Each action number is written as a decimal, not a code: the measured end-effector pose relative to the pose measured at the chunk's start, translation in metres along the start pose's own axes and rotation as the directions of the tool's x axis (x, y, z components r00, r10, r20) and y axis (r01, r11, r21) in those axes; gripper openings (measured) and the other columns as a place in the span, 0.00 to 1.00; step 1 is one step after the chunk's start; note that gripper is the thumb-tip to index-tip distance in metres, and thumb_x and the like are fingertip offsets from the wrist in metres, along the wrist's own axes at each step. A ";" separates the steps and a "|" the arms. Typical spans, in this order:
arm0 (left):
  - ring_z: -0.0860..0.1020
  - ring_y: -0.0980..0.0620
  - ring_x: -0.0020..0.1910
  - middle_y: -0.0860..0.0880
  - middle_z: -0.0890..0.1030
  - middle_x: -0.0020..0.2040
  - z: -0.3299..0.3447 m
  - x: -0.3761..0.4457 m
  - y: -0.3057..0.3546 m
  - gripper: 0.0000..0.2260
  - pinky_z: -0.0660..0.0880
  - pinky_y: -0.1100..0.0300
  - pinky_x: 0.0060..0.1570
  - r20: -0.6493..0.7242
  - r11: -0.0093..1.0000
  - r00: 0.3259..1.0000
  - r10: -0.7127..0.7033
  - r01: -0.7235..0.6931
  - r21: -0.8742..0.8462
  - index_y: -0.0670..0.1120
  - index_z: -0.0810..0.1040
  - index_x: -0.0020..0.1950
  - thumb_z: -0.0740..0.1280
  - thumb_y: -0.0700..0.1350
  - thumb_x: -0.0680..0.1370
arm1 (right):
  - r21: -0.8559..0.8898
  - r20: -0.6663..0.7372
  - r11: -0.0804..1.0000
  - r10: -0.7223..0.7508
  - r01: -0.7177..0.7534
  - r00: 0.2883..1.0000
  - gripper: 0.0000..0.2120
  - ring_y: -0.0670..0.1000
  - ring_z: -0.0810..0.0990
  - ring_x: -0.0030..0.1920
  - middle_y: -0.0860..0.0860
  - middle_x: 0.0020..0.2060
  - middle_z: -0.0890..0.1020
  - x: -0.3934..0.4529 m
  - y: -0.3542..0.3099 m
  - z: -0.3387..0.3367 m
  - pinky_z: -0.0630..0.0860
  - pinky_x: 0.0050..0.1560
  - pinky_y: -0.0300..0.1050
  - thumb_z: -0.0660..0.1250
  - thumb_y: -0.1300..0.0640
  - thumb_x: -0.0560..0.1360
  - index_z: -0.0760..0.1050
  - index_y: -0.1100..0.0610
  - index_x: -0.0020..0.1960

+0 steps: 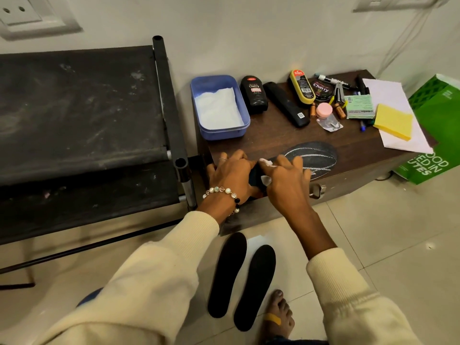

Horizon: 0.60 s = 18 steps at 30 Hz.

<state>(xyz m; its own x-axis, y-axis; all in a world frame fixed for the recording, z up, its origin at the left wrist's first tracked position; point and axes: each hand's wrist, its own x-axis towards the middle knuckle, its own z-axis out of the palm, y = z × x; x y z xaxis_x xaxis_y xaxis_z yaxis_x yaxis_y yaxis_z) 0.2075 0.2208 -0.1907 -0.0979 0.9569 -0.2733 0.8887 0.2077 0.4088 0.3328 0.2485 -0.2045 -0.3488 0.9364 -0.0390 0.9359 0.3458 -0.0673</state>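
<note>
Lying crosswise, insole [314, 155] toe rightward.

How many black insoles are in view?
3. One white-streaked black insole lies on the brown wooden table; two plain black insoles lie side by side on the tiled floor below. Others may be hidden.

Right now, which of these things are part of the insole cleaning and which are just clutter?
In use: insole on the table, held by the left hand; white wipe pinched in the right hand; likely blue tub.
Lying about: polish bottle, remote, pink jar, yellow pad, green bag.
</note>
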 end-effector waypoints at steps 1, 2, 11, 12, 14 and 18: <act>0.63 0.44 0.65 0.53 0.68 0.64 0.000 0.000 0.000 0.28 0.65 0.42 0.62 -0.001 1.000 1.000 0.001 -0.001 0.004 0.57 0.73 0.68 0.74 0.59 0.69 | -0.016 -0.006 0.999 0.031 -0.031 1.000 0.21 0.58 0.64 0.61 0.51 0.61 0.70 0.002 0.005 -0.001 0.63 0.56 0.54 0.58 0.52 0.79 0.64 0.42 0.71; 0.63 0.44 0.65 0.53 0.68 0.64 -0.001 0.000 -0.001 0.29 0.65 0.43 0.63 0.002 1.000 1.000 0.003 -0.003 0.010 0.57 0.73 0.68 0.74 0.59 0.69 | -0.030 -0.006 0.997 0.078 -0.078 0.997 0.22 0.58 0.63 0.62 0.52 0.62 0.70 0.003 0.012 -0.002 0.63 0.56 0.54 0.58 0.53 0.78 0.63 0.42 0.71; 0.64 0.44 0.64 0.53 0.69 0.64 0.001 0.000 -0.002 0.27 0.65 0.45 0.62 -0.024 1.000 1.000 0.005 -0.006 -0.020 0.57 0.73 0.67 0.74 0.59 0.70 | 0.011 0.003 1.000 -0.016 0.016 1.000 0.19 0.58 0.64 0.60 0.51 0.61 0.70 0.001 -0.004 -0.002 0.64 0.56 0.53 0.59 0.53 0.79 0.67 0.45 0.69; 0.64 0.45 0.64 0.52 0.69 0.64 0.001 0.000 -0.001 0.28 0.65 0.45 0.62 -0.019 1.000 1.000 0.005 -0.005 -0.014 0.56 0.73 0.68 0.74 0.59 0.69 | -0.007 0.007 1.000 0.021 -0.021 1.000 0.20 0.58 0.63 0.61 0.52 0.62 0.70 0.003 0.003 -0.002 0.64 0.56 0.53 0.59 0.53 0.78 0.66 0.44 0.70; 0.64 0.45 0.64 0.52 0.68 0.64 0.001 0.000 -0.001 0.30 0.65 0.46 0.61 -0.008 1.000 1.000 0.006 -0.006 0.015 0.55 0.72 0.69 0.74 0.59 0.69 | -0.034 0.004 0.991 0.128 -0.127 0.992 0.22 0.59 0.63 0.62 0.53 0.63 0.70 0.005 0.019 -0.004 0.64 0.57 0.54 0.59 0.56 0.78 0.65 0.43 0.71; 0.64 0.44 0.64 0.52 0.68 0.65 0.001 0.001 -0.001 0.30 0.65 0.46 0.62 -0.015 1.000 1.000 0.004 -0.004 0.006 0.54 0.71 0.70 0.73 0.59 0.69 | 0.007 0.014 0.998 0.070 -0.070 0.997 0.20 0.59 0.64 0.60 0.54 0.61 0.71 -0.004 0.011 -0.004 0.65 0.55 0.53 0.58 0.56 0.78 0.66 0.48 0.70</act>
<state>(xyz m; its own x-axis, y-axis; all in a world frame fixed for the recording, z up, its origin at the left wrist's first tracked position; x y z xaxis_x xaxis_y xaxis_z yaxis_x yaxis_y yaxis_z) 0.2070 0.2207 -0.1927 -0.1009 0.9608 -0.2584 0.8918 0.2025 0.4046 0.3443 0.2486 -0.2012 -0.2833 0.9573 -0.0573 0.9576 0.2791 -0.0714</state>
